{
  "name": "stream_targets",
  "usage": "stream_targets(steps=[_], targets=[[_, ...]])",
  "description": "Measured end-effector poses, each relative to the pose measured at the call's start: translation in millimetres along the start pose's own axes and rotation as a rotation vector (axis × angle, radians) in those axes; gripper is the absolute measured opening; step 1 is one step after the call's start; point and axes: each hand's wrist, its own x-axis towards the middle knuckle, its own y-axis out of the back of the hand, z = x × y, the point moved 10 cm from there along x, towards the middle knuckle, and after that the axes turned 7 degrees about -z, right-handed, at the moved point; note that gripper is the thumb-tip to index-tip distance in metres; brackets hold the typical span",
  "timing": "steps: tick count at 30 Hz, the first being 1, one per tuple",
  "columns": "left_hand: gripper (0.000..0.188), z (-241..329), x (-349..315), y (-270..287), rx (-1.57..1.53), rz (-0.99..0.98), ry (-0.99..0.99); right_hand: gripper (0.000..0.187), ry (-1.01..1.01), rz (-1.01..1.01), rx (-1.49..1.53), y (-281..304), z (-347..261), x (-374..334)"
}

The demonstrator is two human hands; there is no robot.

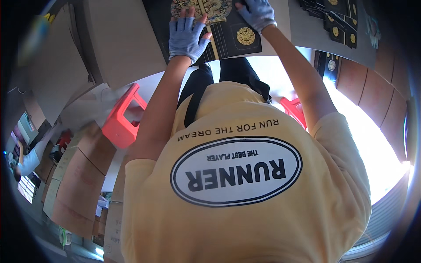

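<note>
The flat black panel (226, 41) bears gold and multicoloured roundels (245, 36). On it, fingerless knitted gloves (186, 39) are ribbed blue-grey.

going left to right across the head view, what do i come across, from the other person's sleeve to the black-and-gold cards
Another person's pale sleeve → red plastic stool → gloved left grip → gloved right grip → overlapping black-and-gold cards.

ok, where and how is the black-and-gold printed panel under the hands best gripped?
Likely the near right corner of the panel, coming from the person's side. It lies flat, near edge at or close to the front edge of the table; that corner is bare, the left hand resting farther left, the right hand farther away.
</note>
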Motion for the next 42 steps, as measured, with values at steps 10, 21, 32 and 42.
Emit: stream_targets(steps=[10,21,32,42], targets=[[0.058,4,2,0,-0.061,-0.041,0.008,0.059,0.039,-0.042,0.089,-6,-13,-45],[0.054,5,3,6,-0.143,-0.124,0.048,0.056,0.052,-0.246,-0.21,-53,54,233],[0.056,6,5,5,-0.078,-0.105,0.011,0.063,0.154,-0.19,-0.219,-24,6,150],[0.053,7,1,3,0.008,-0.056,-0.033,0.075,0.067,-0.371,-0.19,-18,-45,-83]])
